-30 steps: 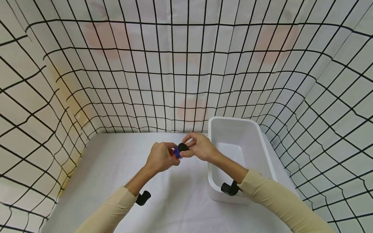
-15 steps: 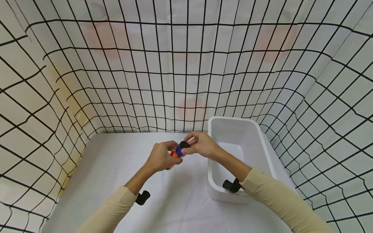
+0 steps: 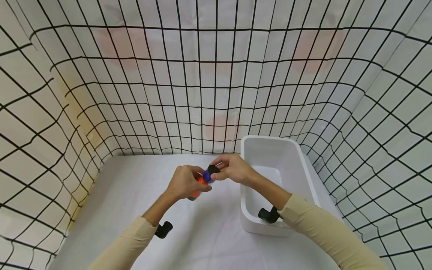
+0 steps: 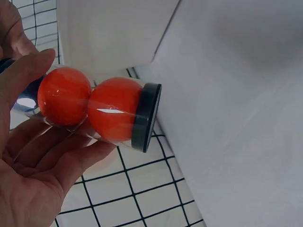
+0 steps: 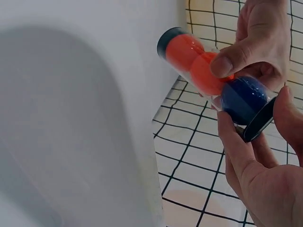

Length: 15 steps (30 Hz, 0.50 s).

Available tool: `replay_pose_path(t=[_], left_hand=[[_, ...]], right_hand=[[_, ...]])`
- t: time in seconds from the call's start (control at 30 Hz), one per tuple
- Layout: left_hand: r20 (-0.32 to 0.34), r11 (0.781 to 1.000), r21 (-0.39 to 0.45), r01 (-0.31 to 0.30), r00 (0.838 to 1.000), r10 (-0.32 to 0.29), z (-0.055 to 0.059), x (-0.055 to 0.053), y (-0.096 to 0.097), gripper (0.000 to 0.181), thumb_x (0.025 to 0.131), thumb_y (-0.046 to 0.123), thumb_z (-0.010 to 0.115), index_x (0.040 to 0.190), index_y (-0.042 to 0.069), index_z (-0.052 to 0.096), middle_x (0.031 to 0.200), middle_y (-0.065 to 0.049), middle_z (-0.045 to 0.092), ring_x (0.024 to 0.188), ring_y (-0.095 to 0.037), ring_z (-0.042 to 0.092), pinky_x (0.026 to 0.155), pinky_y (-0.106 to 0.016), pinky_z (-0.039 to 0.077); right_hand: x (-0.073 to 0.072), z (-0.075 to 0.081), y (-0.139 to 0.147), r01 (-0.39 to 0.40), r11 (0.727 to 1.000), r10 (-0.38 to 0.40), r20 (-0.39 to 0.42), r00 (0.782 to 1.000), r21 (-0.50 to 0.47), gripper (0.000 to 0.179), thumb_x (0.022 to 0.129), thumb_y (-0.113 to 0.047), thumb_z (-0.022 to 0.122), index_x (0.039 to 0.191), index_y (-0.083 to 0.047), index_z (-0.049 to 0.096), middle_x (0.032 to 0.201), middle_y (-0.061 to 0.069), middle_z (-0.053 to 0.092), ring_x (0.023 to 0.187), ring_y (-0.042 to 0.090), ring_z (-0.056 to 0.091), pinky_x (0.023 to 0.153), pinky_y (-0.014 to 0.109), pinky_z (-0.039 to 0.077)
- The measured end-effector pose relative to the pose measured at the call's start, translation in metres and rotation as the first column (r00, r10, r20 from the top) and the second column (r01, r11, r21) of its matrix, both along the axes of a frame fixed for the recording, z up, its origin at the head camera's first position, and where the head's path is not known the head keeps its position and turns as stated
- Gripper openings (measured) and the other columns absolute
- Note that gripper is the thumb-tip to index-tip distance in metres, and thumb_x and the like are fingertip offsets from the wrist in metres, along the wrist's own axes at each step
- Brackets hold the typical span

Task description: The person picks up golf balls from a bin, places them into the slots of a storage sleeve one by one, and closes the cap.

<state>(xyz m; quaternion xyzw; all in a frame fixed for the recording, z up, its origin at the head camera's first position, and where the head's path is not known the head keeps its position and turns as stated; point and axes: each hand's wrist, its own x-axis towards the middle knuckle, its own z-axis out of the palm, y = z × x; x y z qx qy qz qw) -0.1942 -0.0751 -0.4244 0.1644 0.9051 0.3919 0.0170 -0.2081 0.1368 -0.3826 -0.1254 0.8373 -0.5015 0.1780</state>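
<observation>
My left hand (image 3: 183,182) grips a clear ball tube (image 4: 89,106) around its middle, tilted above the table. Inside are two orange balls (image 4: 113,109) and a blue ball (image 5: 244,100) in a row. A black cap (image 4: 147,117) covers the end by the orange balls. At the blue ball's end, my right hand (image 3: 235,169) pinches a black lid (image 5: 260,121) between thumb and fingers. In the right wrist view that lid sits at a slant to the tube's mouth; whether it touches the rim I cannot tell.
A deep white bin (image 3: 247,210) stands on the right of the white table (image 3: 135,176), under my right forearm. Black wire mesh (image 3: 216,86) encloses the back and both sides. Black wrist-worn camera parts (image 3: 164,229) hang by the sleeves.
More of the tube and its orange balls shows below my left hand, and the far cap has come into sight. My right hand has shifted slightly right with the lid.
</observation>
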Motion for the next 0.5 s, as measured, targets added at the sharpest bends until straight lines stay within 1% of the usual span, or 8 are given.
replay_pose_path(t=[0.07,0.17,0.23,0.37,0.5], left_hand=[[-0.01,1.0,-0.005,0.008,1.0,-0.008,0.0018,0.0007,0.0003,0.036,0.066,0.03,0.095,0.093,0.013,0.08,0.079,0.002,0.076,0.07,-0.01,0.068,0.06,-0.024,0.056],[0.0,1.0,-0.001,0.024,1.0,-0.024,0.0056,0.0012,0.0017,0.036,0.067,0.03,0.094,0.094,0.012,0.08,0.08,0.0,0.076,0.069,-0.01,0.069,0.061,-0.024,0.057],[0.011,1.0,0.0,0.027,1.0,-0.027,0.007,0.001,0.002,0.036,0.068,0.03,0.094,0.095,0.011,0.079,0.08,-0.001,0.076,0.07,-0.011,0.07,0.062,-0.025,0.058],[0.023,1.0,-0.005,0.02,1.0,-0.02,0.0051,0.0008,0.0002,0.038,0.068,0.029,0.094,0.098,0.011,0.079,0.082,-0.001,0.076,0.071,-0.011,0.07,0.063,-0.025,0.058],[0.016,1.0,-0.016,0.017,1.0,-0.017,0.0018,0.0009,-0.0027,0.04,0.068,0.027,0.094,0.101,0.01,0.078,0.083,-0.001,0.076,0.072,-0.011,0.068,0.064,-0.025,0.058]], right_hand=[[-0.0006,-0.0014,-0.0002,-0.003,1.0,0.003,0.003,1.0,0.002,0.037,0.081,-0.014,0.086,0.115,-0.009,0.071,0.103,0.01,0.074,0.095,0.023,0.071,0.087,0.039,0.059],[-0.0009,-0.0013,0.0014,-0.001,1.0,0.001,-0.017,1.0,0.024,0.037,0.08,-0.018,0.087,0.112,-0.01,0.071,0.099,0.008,0.075,0.092,0.022,0.069,0.084,0.038,0.057],[-0.0006,0.0001,0.0019,-0.002,0.999,0.003,-0.037,0.999,0.041,0.037,0.08,-0.021,0.087,0.113,-0.011,0.072,0.099,0.007,0.075,0.092,0.022,0.068,0.083,0.038,0.057],[0.0002,0.0024,0.0014,-0.022,0.997,0.027,-0.065,0.998,0.071,0.041,0.081,-0.025,0.086,0.118,-0.014,0.073,0.102,0.005,0.075,0.094,0.02,0.068,0.081,0.036,0.058],[0.0006,0.0027,0.0015,-0.033,0.993,0.043,-0.085,0.995,0.11,0.043,0.082,-0.025,0.085,0.122,-0.015,0.074,0.099,0.004,0.072,0.093,0.019,0.064,0.076,0.032,0.056]])
